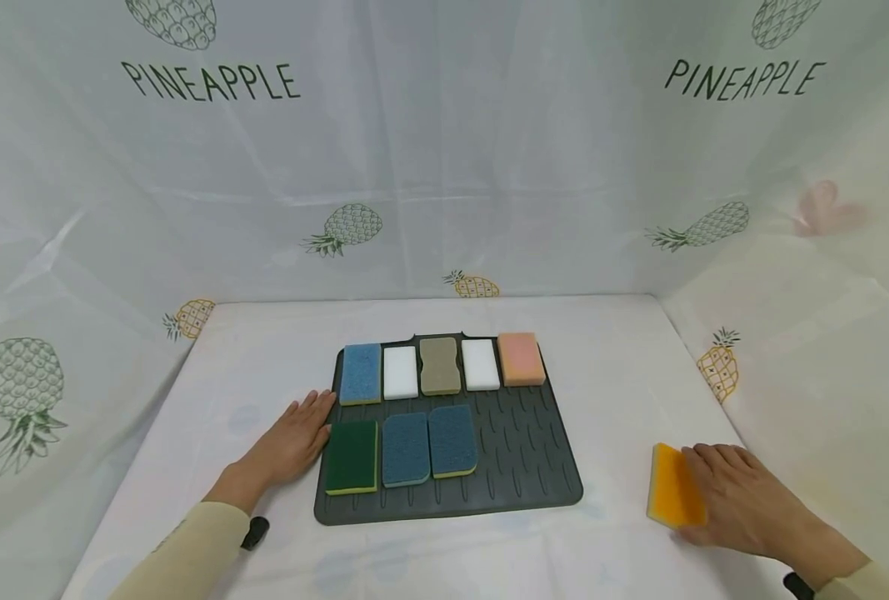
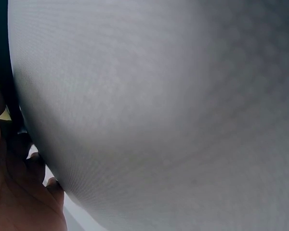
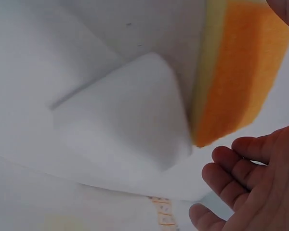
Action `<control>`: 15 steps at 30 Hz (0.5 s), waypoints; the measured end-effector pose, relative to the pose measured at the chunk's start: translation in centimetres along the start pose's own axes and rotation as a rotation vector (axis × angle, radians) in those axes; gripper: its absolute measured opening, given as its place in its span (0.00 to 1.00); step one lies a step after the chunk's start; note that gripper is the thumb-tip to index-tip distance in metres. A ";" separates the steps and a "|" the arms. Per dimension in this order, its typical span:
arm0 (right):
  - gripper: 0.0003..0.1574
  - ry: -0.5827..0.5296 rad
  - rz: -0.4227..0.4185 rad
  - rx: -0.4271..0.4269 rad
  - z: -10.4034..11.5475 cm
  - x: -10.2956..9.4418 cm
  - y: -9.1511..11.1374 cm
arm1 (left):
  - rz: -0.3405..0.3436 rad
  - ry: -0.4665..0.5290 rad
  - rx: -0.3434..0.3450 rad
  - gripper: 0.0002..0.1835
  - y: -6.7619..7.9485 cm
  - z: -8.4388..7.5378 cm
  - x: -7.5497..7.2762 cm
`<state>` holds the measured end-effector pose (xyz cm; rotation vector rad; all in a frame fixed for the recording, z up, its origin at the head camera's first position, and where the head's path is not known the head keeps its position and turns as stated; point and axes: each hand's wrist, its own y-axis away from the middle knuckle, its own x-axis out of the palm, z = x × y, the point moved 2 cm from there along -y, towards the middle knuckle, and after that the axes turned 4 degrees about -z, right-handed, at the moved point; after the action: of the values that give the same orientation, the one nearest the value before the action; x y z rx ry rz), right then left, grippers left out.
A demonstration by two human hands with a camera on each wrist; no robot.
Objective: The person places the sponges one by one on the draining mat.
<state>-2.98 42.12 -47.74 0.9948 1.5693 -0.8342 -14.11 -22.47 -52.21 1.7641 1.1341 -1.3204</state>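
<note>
My right hand (image 1: 751, 504) pinches an orange sponge (image 1: 676, 487) with a paler edge, right of the dark grey ridged mat (image 1: 522, 454). The right wrist view has this orange sponge (image 3: 243, 72) between the thumb and fingers, with a white block-like thing (image 3: 123, 115) beside it. My left hand (image 1: 290, 442) lies with extended fingers at the mat's left edge. Nearest to it are a blue sponge (image 1: 360, 373) and a dark green sponge (image 1: 352, 457). A blurred pale surface fills most of the left wrist view, with part of the left hand (image 2: 24, 192) at its lower left.
Along the mat's back row follow a white sponge (image 1: 401, 372), a grey-brown one (image 1: 440, 367), another white one (image 1: 481, 364) and a pink-orange one (image 1: 521, 360). Two dark blue sponges (image 1: 405, 448) stand in front. White pineapple-print cloth (image 1: 444, 150) encloses the table.
</note>
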 end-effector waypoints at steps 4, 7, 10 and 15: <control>0.76 -0.006 0.065 0.038 -0.5 0.6 0.2 | 0.005 -0.008 0.005 0.32 -0.1 0.1 0.2; 0.77 -0.029 0.107 0.060 -0.7 0.8 0.0 | 0.000 -0.011 0.007 0.32 -0.1 0.1 0.2; 0.76 -0.056 0.129 0.070 -0.7 0.8 -0.2 | -0.002 -0.002 0.001 0.32 0.0 0.1 0.2; 0.70 -0.063 0.045 0.033 -0.9 0.7 -0.8 | -0.001 -0.001 -0.009 0.32 0.1 0.0 0.0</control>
<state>-4.19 42.73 -48.18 1.0144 1.4786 -0.8540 -14.06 -22.48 -52.24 1.7562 1.1389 -1.3148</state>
